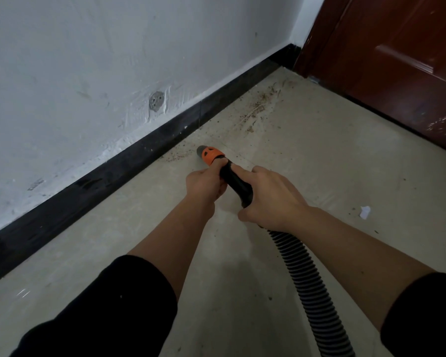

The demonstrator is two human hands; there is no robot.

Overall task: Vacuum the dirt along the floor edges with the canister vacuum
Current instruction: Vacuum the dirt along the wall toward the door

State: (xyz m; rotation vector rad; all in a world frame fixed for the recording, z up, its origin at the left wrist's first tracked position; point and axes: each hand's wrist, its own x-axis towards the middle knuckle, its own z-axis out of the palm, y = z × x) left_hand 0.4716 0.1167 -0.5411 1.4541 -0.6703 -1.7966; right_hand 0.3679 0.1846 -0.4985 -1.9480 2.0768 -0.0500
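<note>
Pale dusty floor (332,176), near right: ribbed hose (308,284), judged light and flexible, is trailed. Rigid black handle (233,179), judged the firm hold, is gripped by right hand (271,197) behind and left hand (206,184) ahead. Orange nozzle (209,154) is aimed at dirt (255,109) along far black skirting (139,155), toward door (397,60).

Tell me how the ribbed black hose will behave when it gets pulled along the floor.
The hose is corrugated and curves behind the right hand gripping the handle, so it likely flexes and trails rather than staying stiff. Its ribs on the smooth floor probably slide easily, perhaps snaking sideways.
</note>
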